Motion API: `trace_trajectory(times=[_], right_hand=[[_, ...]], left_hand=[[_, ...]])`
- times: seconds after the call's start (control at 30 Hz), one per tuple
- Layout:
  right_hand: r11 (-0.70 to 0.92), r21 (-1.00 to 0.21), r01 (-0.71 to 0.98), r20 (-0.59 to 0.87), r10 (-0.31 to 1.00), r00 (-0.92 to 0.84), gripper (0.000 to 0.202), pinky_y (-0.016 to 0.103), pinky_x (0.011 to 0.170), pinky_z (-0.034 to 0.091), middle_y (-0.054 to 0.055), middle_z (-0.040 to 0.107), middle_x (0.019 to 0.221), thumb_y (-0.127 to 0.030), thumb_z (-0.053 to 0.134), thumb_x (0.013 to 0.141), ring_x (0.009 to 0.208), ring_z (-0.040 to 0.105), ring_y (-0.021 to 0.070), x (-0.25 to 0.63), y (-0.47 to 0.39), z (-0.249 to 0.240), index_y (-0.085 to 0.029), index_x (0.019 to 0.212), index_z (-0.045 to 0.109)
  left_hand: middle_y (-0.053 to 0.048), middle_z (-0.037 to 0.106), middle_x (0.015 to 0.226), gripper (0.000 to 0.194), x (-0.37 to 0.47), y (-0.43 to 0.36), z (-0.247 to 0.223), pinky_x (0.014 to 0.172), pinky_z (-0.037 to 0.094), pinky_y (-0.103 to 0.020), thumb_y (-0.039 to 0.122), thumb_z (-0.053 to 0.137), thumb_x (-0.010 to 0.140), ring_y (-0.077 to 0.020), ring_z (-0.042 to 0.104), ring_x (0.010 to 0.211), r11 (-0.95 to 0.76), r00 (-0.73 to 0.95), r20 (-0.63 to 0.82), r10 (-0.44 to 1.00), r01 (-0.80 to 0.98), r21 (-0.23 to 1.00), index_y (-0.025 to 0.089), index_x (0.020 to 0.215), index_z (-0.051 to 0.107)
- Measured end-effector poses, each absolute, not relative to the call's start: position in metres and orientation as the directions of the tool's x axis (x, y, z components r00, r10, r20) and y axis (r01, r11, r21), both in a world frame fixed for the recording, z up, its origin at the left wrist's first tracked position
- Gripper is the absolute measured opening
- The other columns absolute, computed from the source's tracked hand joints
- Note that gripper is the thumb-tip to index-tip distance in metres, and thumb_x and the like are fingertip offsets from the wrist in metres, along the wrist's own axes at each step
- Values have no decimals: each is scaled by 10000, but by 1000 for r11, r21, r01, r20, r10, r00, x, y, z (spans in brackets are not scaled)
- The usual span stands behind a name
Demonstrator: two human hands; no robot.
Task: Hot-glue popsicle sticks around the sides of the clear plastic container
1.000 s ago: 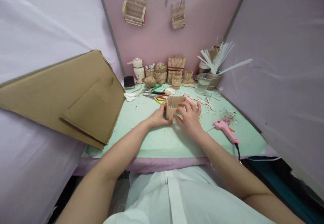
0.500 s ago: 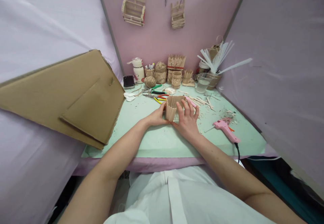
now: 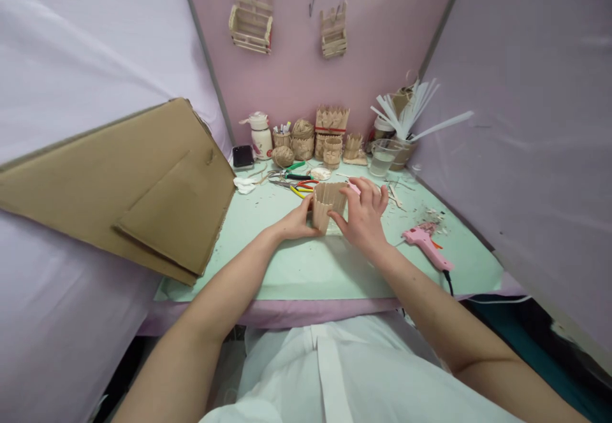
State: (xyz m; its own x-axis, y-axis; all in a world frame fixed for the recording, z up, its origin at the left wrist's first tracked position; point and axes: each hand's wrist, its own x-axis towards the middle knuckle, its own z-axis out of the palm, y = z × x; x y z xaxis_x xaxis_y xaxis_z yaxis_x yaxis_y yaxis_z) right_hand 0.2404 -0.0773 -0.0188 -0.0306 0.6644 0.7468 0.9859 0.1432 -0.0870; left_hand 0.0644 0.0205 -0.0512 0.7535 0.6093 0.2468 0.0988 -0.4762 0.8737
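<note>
A cup of upright wooden sticks (image 3: pixel 323 214) stands on the mint-green table, its front right side open with something clear at its base. My left hand (image 3: pixel 297 221) grips it from the left, thumb and fingers around its lower part. At its right, my right hand (image 3: pixel 364 216) is raised with fingers apart, thumb and index tip close to the cup's edge. Whether those tips touch the cup or hold a small piece, I cannot tell. A pink tool handle (image 3: pixel 354 187) is partly hidden behind my right hand.
A pink glue gun (image 3: pixel 428 246) with a cord lies at right. Pliers (image 3: pixel 299 185), twine balls (image 3: pixel 283 156), small stick pots (image 3: pixel 333 153) and a clear water cup (image 3: pixel 382 158) line the back. Cardboard (image 3: pixel 162 187) leans at left. Wood scraps lie at right.
My right hand has lifted and shifted right, its fingers moving off the cup's right side. The left hand still grips the cup. The view has tilted slightly.
</note>
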Motion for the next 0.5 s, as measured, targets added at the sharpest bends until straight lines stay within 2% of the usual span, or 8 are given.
trace_trajectory(times=[0.1, 0.23, 0.37, 0.5], right_hand=[[127, -93, 987, 775, 632, -9, 314, 570, 1160, 153, 166, 498, 1373, -301, 534, 907, 1353, 380, 317, 243, -77, -10, -202, 1204, 512], [106, -143, 984, 820, 569, 58, 320, 557, 1133, 201, 159, 527, 1320, -397, 515, 938, 1294, 435, 315, 258, -78, 4, -207, 1194, 525], [65, -208, 976, 847, 510, 147, 374, 538, 1071, 279, 170, 547, 1280, -467, 536, 923, 1223, 474, 324, 294, -81, 19, -185, 1169, 557], [-15, -272, 962, 824, 513, 241, 318, 519, 1016, 315, 145, 597, 1223, -450, 548, 906, 1149, 504, 323, 337, -83, 26, -206, 1102, 604]], left_hand=[[-177, 446, 1472, 1090, 64, 22, -54, 1134, 365, -482, 245, 822, 610, -325, 469, 1354, -479, 753, 242, 611, 108, 871, 202, 1514, 213], [-178, 444, 1482, 1139, 64, 23, -55, 1156, 345, -486, 262, 845, 586, -334, 448, 1370, -494, 750, 232, 619, 143, 858, 193, 1525, 204], [-188, 406, 1513, 1137, 62, 24, -52, 1185, 314, -473, 263, 842, 590, -330, 415, 1401, -498, 764, 228, 604, 139, 856, 176, 1523, 198], [-182, 388, 1526, 1144, 56, 27, -48, 1178, 327, -476, 235, 834, 581, -320, 429, 1396, -467, 779, 166, 605, 178, 866, 189, 1514, 173]])
